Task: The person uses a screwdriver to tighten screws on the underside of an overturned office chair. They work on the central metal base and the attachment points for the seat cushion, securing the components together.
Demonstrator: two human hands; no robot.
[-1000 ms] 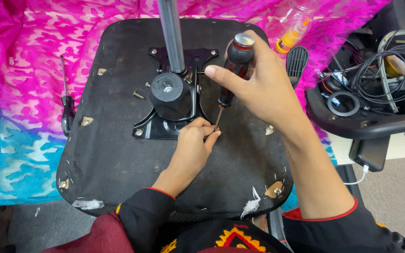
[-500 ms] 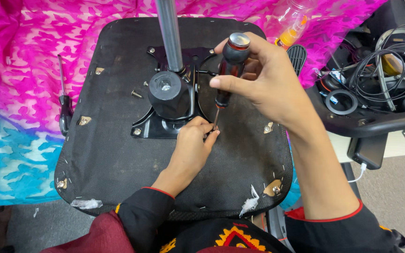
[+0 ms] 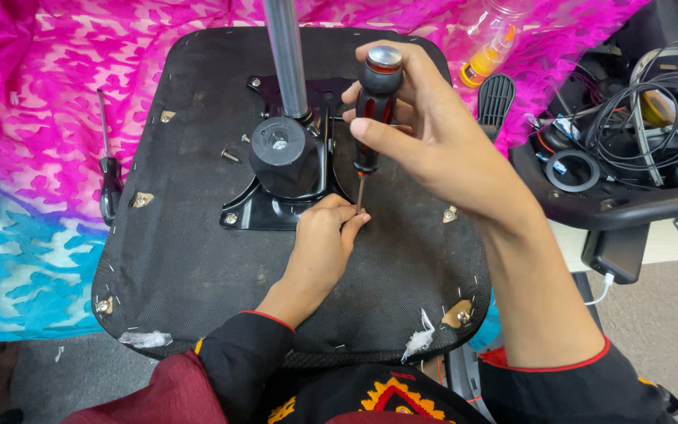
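An upturned black chair seat lies in front of me, with a black metal mounting plate and a grey steel column at its middle. My right hand grips a screwdriver with a red and black handle, held nearly upright. Its thin tip comes down at the plate's near right corner. My left hand rests on the seat there, its fingertips pinched around the shaft tip. A loose screw lies left of the column base.
A second, black-handled screwdriver lies on the pink and blue cloth left of the seat. A clear bottle with an orange cap lies at the back. A black chair base holding cables stands at the right.
My right hand has tipped the screwdriver from a slant to nearly upright and shifted it left. My left hand has stayed at the tip.
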